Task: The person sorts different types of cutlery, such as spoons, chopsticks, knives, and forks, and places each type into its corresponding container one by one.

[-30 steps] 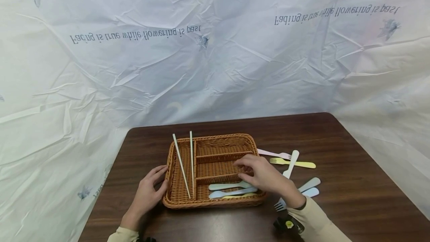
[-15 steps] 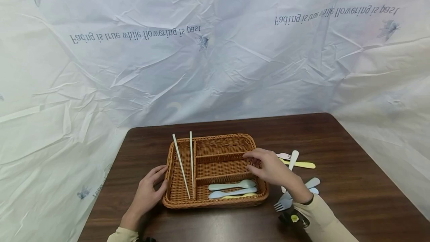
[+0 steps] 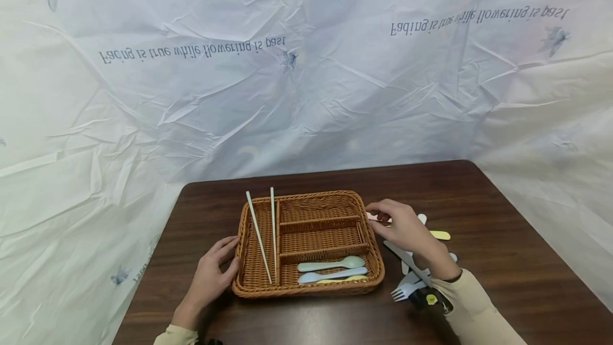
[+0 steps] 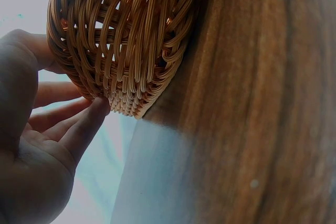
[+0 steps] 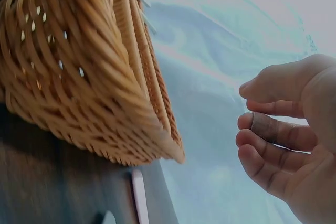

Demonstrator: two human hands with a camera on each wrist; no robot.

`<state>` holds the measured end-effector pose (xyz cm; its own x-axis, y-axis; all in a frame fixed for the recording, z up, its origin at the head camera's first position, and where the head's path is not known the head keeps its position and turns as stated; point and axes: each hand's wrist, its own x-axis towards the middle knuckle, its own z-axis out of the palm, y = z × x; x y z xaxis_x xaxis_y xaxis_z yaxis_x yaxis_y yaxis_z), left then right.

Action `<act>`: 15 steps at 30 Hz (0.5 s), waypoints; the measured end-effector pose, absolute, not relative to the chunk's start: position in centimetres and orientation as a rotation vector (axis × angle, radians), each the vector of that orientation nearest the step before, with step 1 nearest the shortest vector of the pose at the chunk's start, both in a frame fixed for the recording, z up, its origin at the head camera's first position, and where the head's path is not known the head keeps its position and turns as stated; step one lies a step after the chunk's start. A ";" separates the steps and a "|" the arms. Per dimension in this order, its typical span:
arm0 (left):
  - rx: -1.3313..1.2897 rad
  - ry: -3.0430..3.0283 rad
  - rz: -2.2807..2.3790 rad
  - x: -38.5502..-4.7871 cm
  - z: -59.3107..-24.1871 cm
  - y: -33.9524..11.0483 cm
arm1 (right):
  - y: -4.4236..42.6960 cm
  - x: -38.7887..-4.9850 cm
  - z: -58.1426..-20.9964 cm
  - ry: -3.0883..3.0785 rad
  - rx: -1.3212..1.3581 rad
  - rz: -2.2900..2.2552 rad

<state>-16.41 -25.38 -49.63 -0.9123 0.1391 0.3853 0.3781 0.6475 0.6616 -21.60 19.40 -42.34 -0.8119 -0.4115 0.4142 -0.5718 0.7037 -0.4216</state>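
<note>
We see the brown table (image 3: pixel 503 238) and, on it, the wicker basket (image 3: pixel 311 196). The basket is prob light & stiff w/ a bit of bend, and too rough to slip, so we'd hold it by the rim at both ends. The left hand (image 3: pixel 210 276) is loose, its fingers just touching the outside of the basket's L wall. The right hand (image 3: pixel 409 230) is past the R wall, fingers softly bent w/ nothing in them.

Two chopsticks (image 3: pixel 259 237) lean in the L part, tops over the far rim; they're thin & stiff, may roll, so we'd pinch the middles. Three spoons (image 3: pixel 330 265) lie in the near R part, prob light plastic, smooth, best held by the handles. The pink piece (image 3: pixel 371 216) is on the table just beside the R wall, under the right hand. One end is hidden. It looks thin, light & slippery, so we'd pinch its handle.

Vs 1 sec ago, the right hand went from above the basket to outside it, nr the pink piece. Basket, left hand, chopsticks & spoons look the same
</note>
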 end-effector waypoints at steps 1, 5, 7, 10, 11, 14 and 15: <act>-0.413 -2.573 -1.133 -16.4 -49.6 -25.4 | 19.6 -21.7 -42.4 -2.628 0.765 0.793; -0.412 -2.581 -1.144 -16.3 -49.6 -25.5 | 20.3 -22.0 -42.6 -2.646 0.714 0.809; -0.413 -2.582 -1.149 -16.3 -49.6 -25.5 | 20.7 -22.2 -42.6 -2.655 0.698 0.822; -0.412 -2.581 -1.149 -16.3 -49.5 -25.5 | 21.1 -22.6 -42.8 -2.674 0.686 0.828; -0.412 -2.581 -1.149 -16.3 -49.5 -25.5 | 21.2 -22.8 -42.8 -2.680 0.683 0.825; -0.413 -2.580 -1.148 -16.3 -49.5 -25.4 | 21.7 -23.3 -43.1 -2.702 0.669 0.820; -0.414 -2.579 -1.148 -16.3 -49.5 -25.4 | 21.9 -23.5 -43.3 -2.711 0.661 0.819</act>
